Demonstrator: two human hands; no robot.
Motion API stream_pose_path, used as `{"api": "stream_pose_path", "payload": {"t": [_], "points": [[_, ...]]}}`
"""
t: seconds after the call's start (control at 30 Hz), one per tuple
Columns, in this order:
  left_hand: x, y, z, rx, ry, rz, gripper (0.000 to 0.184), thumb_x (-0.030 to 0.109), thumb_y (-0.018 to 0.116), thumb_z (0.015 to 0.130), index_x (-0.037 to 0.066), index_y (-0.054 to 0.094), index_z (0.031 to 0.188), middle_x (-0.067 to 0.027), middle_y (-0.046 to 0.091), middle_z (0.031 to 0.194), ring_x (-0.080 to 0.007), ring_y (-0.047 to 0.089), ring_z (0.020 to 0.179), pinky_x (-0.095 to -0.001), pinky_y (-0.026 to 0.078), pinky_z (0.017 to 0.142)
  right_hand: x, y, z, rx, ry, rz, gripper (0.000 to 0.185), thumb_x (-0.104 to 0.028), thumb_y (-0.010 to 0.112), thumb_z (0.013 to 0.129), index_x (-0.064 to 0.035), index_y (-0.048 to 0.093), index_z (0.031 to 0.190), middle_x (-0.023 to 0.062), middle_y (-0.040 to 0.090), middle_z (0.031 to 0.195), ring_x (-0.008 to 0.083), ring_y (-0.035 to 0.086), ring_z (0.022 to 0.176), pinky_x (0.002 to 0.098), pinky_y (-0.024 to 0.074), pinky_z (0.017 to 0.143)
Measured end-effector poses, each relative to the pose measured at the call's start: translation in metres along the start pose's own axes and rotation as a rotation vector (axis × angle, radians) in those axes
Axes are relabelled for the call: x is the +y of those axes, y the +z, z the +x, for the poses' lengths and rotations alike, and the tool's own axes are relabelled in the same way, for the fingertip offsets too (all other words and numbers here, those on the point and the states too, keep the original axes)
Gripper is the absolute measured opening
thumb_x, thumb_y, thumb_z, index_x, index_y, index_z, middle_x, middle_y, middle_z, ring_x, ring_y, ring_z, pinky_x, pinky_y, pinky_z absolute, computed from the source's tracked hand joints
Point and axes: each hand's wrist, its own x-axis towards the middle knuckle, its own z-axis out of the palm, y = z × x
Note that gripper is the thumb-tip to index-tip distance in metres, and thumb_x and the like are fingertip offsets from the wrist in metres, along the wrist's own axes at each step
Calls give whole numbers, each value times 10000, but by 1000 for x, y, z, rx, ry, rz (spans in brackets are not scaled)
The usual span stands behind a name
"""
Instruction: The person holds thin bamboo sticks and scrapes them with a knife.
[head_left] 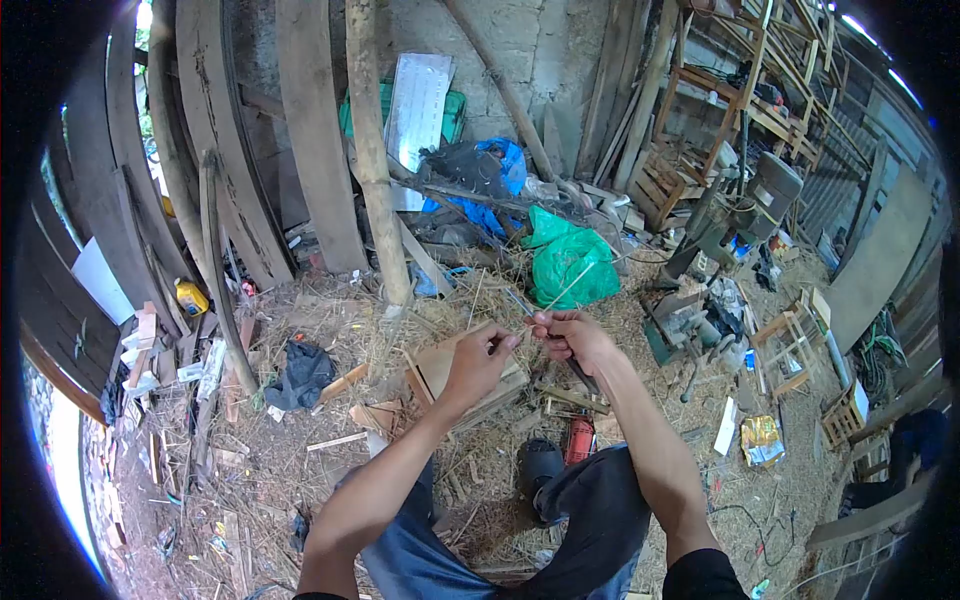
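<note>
My left hand (482,362) is closed in a pinch at the lower end of a thin pale stick (572,286). The stick slants up and to the right, passing the fingers of my right hand (574,338). That hand is wrapped round what looks like a slim knife (583,377), its dark handle showing below the palm and a narrow grey blade pointing up and left. Both hands are close together in front of my knees. Beneath them lie wooden boards (452,368) on the ground; the fingers partly hide where blade and stick meet.
A green plastic bag (570,262) lies just beyond my hands, near a wooden post (372,170). A red cylinder (580,440) is by my shoe. Farther right stands a machine (735,205). A black bag (302,376) and wood scraps litter the straw-strewn ground. Another person (905,450) is at the right edge.
</note>
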Motion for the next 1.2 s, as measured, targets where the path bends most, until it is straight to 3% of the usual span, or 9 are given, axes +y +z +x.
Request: {"api": "stream_pose_path", "payload": {"t": [0.3,0.47,0.53,0.67,0.73,0.83,0.93,1.03,1.2], "points": [[5,0,-4,54,74,30,148,140,610,831,0,619,878,-161,604,710,-259,563,623,-355,442,617,-21,20,-13,189,19,-214,86,-38,592,848,44,576,868,24,550,709,38,368,483,188,258,387],[-8,-16,-7,109,166,142,131,116,589,836,12,611,912,-165,596,735,-292,562,622,-374,439,600,-28,-33,5,311,-129,-199,98,-48,589,854,42,567,886,41,579,747,41,372,482,193,266,378],[-5,-27,-6,74,253,208,119,117,558,839,1,573,864,-179,590,819,-368,556,747,-409,438,653,-35,-27,2,361,-196,-125,95,-41,556,870,28,559,935,71,600,826,51,390,479,197,282,376],[-11,-31,7,89,207,234,113,118,551,852,10,575,878,-174,584,848,-352,561,746,-402,436,643,-10,13,3,325,-241,-79,153,-99,551,892,11,531,996,20,523,704,57,368,461,205,296,402],[-11,-29,8,132,227,275,151,105,570,850,17,606,968,-152,602,807,-260,575,642,-328,445,593,2,29,4,211,-265,-119,164,-116,550,898,-22,496,1021,13,498,672,57,365,462,224,304,402],[-13,-24,15,139,110,189,150,109,556,865,13,608,967,-142,619,793,-220,579,640,-313,448,599,10,36,11,206,-144,-114,162,-122,540,904,-45,453,1017,11,495,663,60,377,467,233,310,396],[-4,-16,21,208,18,131,152,107,549,872,15,613,974,-139,639,788,-185,575,629,-309,450,599,11,35,16,123,-244,-182,131,-146,515,927,-62,436,990,3,484,653,54,371,465,222,296,390],[15,-16,21,237,122,174,161,112,546,877,15,596,995,-160,611,735,-211,573,579,-330,452,581,2,36,14,137,-381,-214,118,-158,504,940,-51,469,980,15,520,683,44,361,468,206,271,387],[38,-16,7,185,101,199,152,124,551,878,45,610,994,-155,607,707,-209,572,589,-330,453,586,-16,45,-12,-75,-242,-169,165,-132,513,933,-29,509,1062,49,596,780,46,364,472,208,260,388]]}}
